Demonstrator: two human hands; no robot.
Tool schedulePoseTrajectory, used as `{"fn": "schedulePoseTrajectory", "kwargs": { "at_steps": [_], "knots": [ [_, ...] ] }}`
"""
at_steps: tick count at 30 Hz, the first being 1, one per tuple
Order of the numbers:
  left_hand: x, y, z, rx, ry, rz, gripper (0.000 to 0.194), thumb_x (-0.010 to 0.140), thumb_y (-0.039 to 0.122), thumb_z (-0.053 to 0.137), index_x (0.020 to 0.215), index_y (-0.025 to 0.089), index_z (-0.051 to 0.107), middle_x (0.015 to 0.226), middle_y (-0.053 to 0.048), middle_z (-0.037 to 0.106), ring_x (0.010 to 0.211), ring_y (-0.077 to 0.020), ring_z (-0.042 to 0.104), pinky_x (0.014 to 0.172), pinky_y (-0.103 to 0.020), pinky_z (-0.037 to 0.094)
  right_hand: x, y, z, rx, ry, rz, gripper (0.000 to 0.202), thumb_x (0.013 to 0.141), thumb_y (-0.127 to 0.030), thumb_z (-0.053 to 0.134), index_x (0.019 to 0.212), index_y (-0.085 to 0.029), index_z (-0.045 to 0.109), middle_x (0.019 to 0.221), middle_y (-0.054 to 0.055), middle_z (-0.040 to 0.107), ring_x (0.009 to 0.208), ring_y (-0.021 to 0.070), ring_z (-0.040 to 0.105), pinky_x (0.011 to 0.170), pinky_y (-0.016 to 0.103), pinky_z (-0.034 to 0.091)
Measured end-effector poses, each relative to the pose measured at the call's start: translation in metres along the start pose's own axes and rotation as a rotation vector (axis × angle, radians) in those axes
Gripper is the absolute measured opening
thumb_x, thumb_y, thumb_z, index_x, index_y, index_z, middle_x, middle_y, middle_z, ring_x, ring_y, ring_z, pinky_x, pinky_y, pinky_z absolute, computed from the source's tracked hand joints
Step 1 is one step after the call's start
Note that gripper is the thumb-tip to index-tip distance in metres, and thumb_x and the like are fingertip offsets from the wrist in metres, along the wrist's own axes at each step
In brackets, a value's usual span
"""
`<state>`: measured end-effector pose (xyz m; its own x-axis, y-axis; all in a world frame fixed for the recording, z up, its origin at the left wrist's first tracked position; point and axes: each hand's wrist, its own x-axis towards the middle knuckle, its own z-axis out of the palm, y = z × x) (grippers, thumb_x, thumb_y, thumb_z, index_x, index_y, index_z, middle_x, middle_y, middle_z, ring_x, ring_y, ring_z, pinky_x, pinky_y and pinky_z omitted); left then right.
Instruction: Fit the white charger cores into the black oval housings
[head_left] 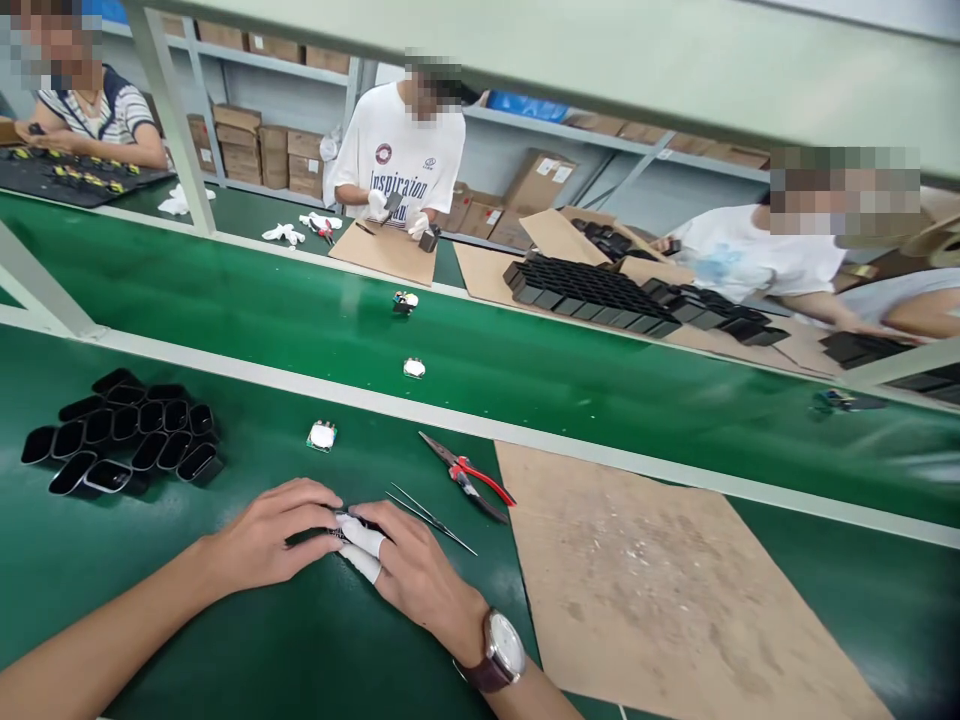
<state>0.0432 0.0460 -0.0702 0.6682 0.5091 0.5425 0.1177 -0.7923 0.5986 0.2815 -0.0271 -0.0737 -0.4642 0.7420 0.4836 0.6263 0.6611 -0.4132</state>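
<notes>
My left hand (277, 530) and my right hand (412, 560) meet over the green bench, closed around one small dark part (339, 533). Fingers hide most of it, so its kind is unclear. White finger cots (361, 540) cover fingers of my right hand, and a watch sits on that wrist. Beyond the hands lies a small circuit board with a white top (322, 436). Tweezers (433, 520) and red-handled pliers (469, 477) rest to the right of my right hand. A cluster of black oval housings (124, 430) stands to the left.
A stained cardboard sheet (660, 580) covers the bench on the right. Behind a pale rail runs a green conveyor (300, 320) carrying a white-topped board (414, 368) and another assembly (405, 302). Several people work across it, near rows of black housings (592, 295). A pale beam crosses overhead.
</notes>
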Motion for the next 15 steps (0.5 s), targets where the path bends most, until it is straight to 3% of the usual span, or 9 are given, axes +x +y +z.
{"fn": "schedulePoseTrajectory", "kwargs": {
  "at_steps": [3, 6, 11, 15],
  "knots": [
    [0.0002, 0.0006, 0.0012, -0.013, -0.006, -0.008, 0.007, 0.101, 0.021, 0.067, 0.101, 0.021, 0.074, 0.111, -0.009, 0.077, 0.095, -0.0207, 0.076, 0.083, -0.032, 0.064, -0.0006, -0.0019, -0.001, -0.018, -0.022, 0.012, 0.032, 0.103, -0.016, 0.058, 0.134, -0.022, 0.057, 0.123, 0.014, 0.069, 0.105, 0.0249, 0.071, 0.086, 0.04, 0.063],
    [-0.0001, -0.0004, 0.002, -0.034, -0.018, -0.043, 0.005, 0.1, 0.021, 0.068, 0.105, 0.021, 0.071, 0.111, -0.009, 0.078, 0.098, -0.0208, 0.076, 0.084, -0.032, 0.064, -0.0002, -0.0012, 0.0008, 0.055, 0.02, 0.104, 0.042, 0.105, -0.024, 0.059, 0.146, -0.023, 0.047, 0.114, 0.011, 0.072, 0.097, 0.0234, 0.072, 0.083, 0.038, 0.064],
    [-0.0036, -0.004, 0.0025, -0.047, -0.046, -0.055, 0.025, 0.099, 0.019, 0.071, 0.123, 0.023, 0.064, 0.116, -0.009, 0.077, 0.108, -0.0215, 0.076, 0.094, -0.034, 0.063, -0.0018, 0.0012, 0.0027, 0.056, -0.004, 0.084, 0.046, 0.107, -0.025, 0.057, 0.151, -0.023, 0.043, 0.117, 0.013, 0.072, 0.101, 0.0254, 0.073, 0.085, 0.041, 0.064],
    [-0.0064, -0.0048, 0.0004, -0.013, -0.044, -0.082, 0.039, 0.096, 0.021, 0.075, 0.131, 0.024, 0.058, 0.121, -0.009, 0.076, 0.113, -0.023, 0.074, 0.097, -0.036, 0.063, -0.0054, 0.0013, -0.0005, 0.04, -0.006, 0.162, 0.057, 0.105, -0.031, 0.061, 0.155, -0.022, 0.036, 0.122, 0.013, 0.071, 0.105, 0.0265, 0.073, 0.087, 0.042, 0.065]
  ]
}}
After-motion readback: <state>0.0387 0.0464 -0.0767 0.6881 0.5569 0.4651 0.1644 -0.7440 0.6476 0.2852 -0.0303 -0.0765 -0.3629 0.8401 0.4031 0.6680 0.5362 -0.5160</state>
